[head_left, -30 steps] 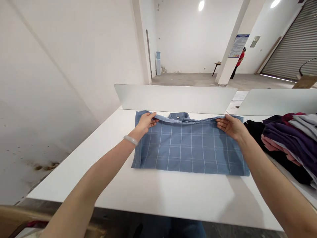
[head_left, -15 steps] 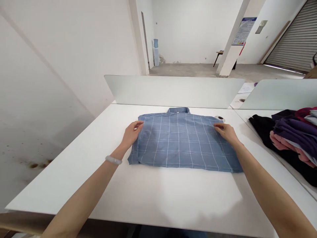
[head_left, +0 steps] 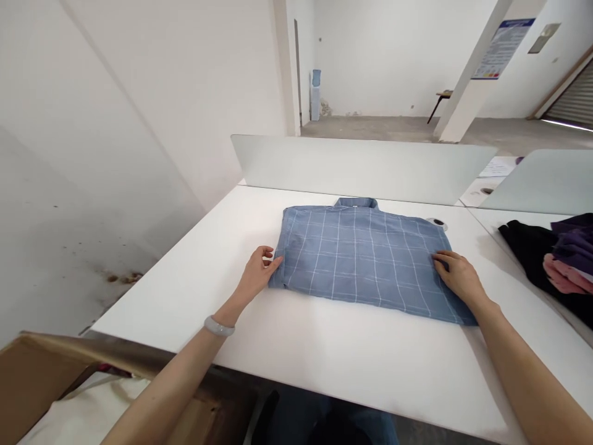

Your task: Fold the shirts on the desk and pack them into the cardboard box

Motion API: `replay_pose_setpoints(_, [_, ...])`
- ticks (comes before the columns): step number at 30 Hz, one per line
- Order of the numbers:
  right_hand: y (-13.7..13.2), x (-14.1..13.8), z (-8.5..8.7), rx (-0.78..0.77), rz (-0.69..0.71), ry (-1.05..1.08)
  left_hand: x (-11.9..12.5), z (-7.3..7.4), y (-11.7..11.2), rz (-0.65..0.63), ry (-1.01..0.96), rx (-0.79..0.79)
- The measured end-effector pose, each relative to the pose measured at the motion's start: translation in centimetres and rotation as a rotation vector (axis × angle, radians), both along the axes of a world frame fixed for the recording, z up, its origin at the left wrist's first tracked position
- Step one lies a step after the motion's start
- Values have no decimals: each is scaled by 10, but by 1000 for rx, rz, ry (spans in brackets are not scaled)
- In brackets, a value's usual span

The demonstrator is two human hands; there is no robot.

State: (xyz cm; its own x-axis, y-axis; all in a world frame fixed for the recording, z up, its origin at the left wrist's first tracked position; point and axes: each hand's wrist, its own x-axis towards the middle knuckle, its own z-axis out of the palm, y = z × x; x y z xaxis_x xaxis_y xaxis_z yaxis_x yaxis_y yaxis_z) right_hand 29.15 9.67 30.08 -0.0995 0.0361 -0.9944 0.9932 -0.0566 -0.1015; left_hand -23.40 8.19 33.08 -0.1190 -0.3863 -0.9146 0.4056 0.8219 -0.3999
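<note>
A blue shirt (head_left: 361,253) with a white windowpane check lies folded into a broad panel on the white table, its collar at the far edge. At the shirt's left side, my left hand (head_left: 257,272), with a pale bangle (head_left: 219,326) at the wrist, has its thumb against the cloth edge and its fingers apart, holding nothing. My right hand (head_left: 458,275) rests on the shirt's right side, fingertips on the cloth and thumb slightly apart from them. Beyond the right shoulder of the shirt is a round cable hole (head_left: 438,223) in the tabletop.
A frosted divider (head_left: 361,167) runs along the back of the table (head_left: 315,346). Piled clothes (head_left: 572,253) in black, purple and pink lie at the right. Down at the lower left, a cardboard box (head_left: 41,364) holds pale cloth. A wall stands to the left.
Both hands have slid down the shirt's sides toward me. The left hand's fingers have spread from the edge. My view has turned left, bringing the cardboard box into sight.
</note>
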Motion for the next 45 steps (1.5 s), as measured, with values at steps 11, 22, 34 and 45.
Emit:
replay_pose_setpoints(11, [46, -156, 44, 31, -215, 446, -14, 50, 12, -250, -143, 98])
replay_pose_setpoints(22, [27, -229, 64, -184, -107, 593, 16, 53, 25, -732, -257, 172])
replay_pose_setpoints(34, [34, -222, 59, -6, -203, 500, 17, 41, 23, -686, -83, 262])
replay_pose_setpoints(45, [38, -213, 59, -54, -216, 455, 3, 43, 19, -293, 19, 284])
